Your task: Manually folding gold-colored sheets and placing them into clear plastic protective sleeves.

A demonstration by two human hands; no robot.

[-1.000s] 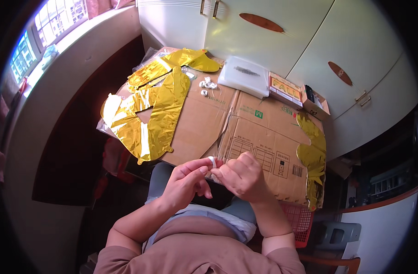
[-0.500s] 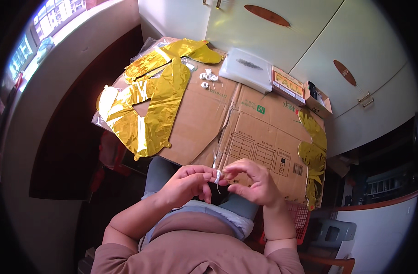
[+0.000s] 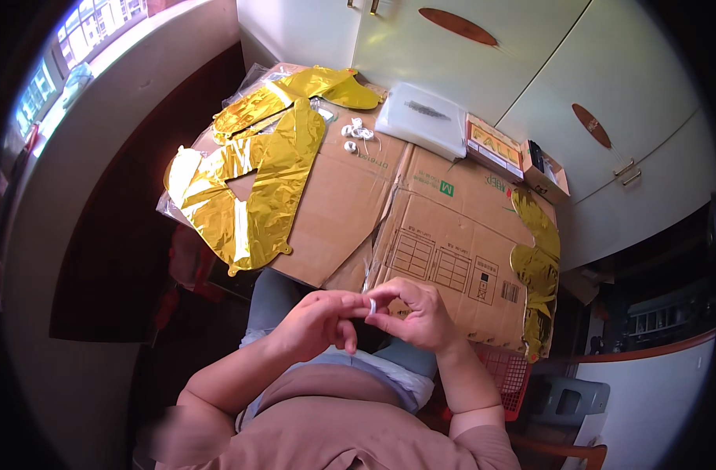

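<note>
A small coil of white string [image 3: 373, 306] sits around the fingertips of my left hand [image 3: 315, 323], just above my lap. The left thumb presses along the index finger while the lower fingers curl loosely. From the other side my right hand [image 3: 420, 315] meets the coil, thumb and index finger bent round it in a pinch. On the cardboard beyond lie more small bundles of white string [image 3: 358, 131]. A flat gold foil balloon [image 3: 283, 188] rests at the left, and another gold foil piece [image 3: 326, 84] lies behind it.
Flattened cardboard [image 3: 444, 211] covers the table. A clear plastic case [image 3: 422, 117] and small boxes [image 3: 494, 147] line its back edge, against white cabinets [image 3: 522, 47]. Gold foil [image 3: 536, 266] hangs at the right edge. A red basket [image 3: 505, 380] stands below on the right.
My right thumb and fingers have closed in on the string coil at my left fingertips. The loose tail that hung below it no longer shows.
</note>
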